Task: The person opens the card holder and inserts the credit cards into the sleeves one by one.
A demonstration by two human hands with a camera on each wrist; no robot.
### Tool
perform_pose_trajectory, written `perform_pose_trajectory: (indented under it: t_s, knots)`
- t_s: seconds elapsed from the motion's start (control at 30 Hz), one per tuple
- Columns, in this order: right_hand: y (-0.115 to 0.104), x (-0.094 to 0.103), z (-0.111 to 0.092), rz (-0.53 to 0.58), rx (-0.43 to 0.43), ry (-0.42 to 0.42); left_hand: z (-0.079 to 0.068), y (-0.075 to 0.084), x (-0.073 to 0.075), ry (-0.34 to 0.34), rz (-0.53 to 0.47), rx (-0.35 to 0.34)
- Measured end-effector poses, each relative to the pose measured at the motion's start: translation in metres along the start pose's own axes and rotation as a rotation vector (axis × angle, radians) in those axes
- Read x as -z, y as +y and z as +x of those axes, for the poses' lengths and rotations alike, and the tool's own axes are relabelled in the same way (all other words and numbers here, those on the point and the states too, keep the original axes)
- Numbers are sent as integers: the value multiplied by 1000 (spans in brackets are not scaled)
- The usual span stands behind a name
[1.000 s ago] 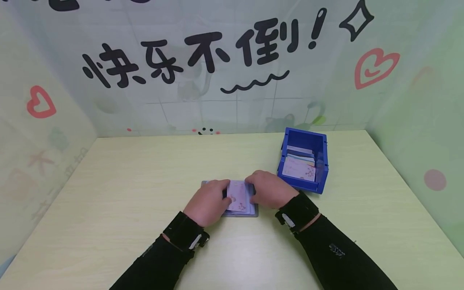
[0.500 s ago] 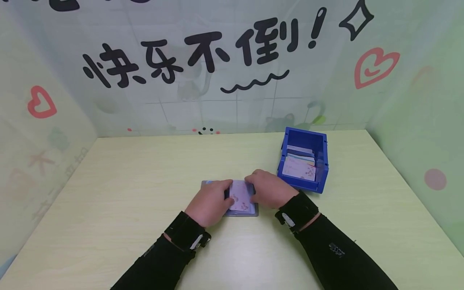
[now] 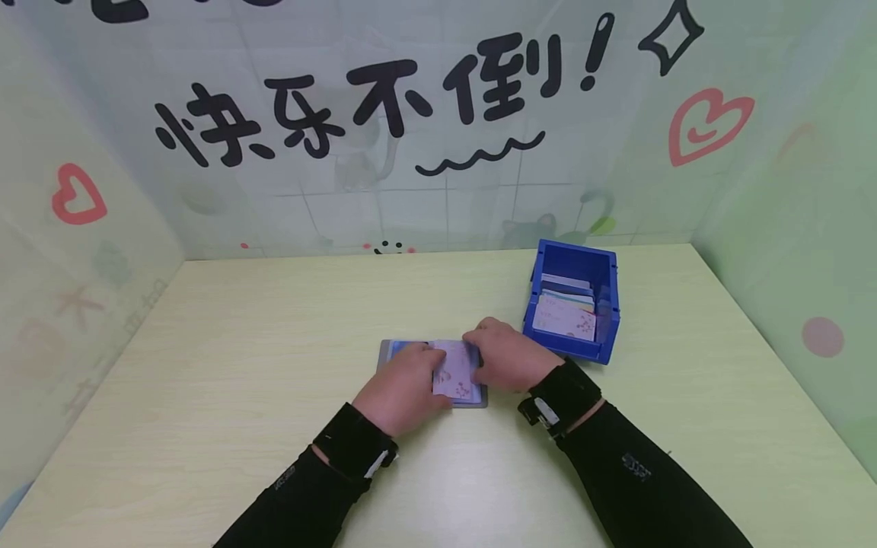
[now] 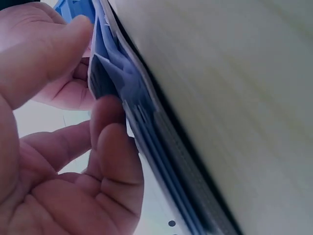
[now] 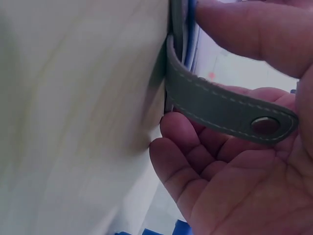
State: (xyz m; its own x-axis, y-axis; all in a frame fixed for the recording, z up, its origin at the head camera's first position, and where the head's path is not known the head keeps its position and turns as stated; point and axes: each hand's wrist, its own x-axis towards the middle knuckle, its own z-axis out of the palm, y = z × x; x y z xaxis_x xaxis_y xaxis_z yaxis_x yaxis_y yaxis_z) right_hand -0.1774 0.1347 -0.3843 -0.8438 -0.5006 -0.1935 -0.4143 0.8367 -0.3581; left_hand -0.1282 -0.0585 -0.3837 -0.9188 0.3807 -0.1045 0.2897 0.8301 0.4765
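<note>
A grey card holder (image 3: 483,397) lies unfolded on the table, with clear sleeves inside. On its right side shows a pink floral card (image 3: 452,373). My left hand (image 3: 400,388) covers much of the left side, its thumb and fingers around the sleeve edge beside the card. In the left wrist view the sleeve (image 4: 129,78) bulges open between thumb and fingertips, above a stack of sleeve edges. My right hand (image 3: 510,354) holds the holder's right edge. The right wrist view shows its thumb over the edge and a grey snap strap (image 5: 220,107) sticking out toward the palm.
A blue bin (image 3: 608,304) stands at the back right, just beyond the right hand. Several cards (image 3: 565,316) lean inside it. A printed backdrop (image 3: 342,213) rises behind the wooden table (image 3: 260,342) and along both sides.
My left hand has shifted slightly right; its thumb has moved down to the card's lower left corner. The card's left edge has moved a little right. The right hand stays put.
</note>
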Motion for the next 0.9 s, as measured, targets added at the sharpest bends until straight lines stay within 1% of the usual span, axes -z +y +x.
perform_pose_trajectory:
  t_s: [0.13, 0.43, 0.67, 0.9]
  knots:
    - [-1, 1, 1, 18, -24, -4, -1, 3, 0, 10, 50, 15]
    - [-2, 0, 2, 74, -67, -1, -3, 3, 0, 16, 102, 20]
    - [-4, 0, 2, 106, -85, -1, -3, 1, 0, 10, 110, 11]
    - [-4, -1, 4, 137, -105, 19, -2, 1, 0, -6, 107, 11]
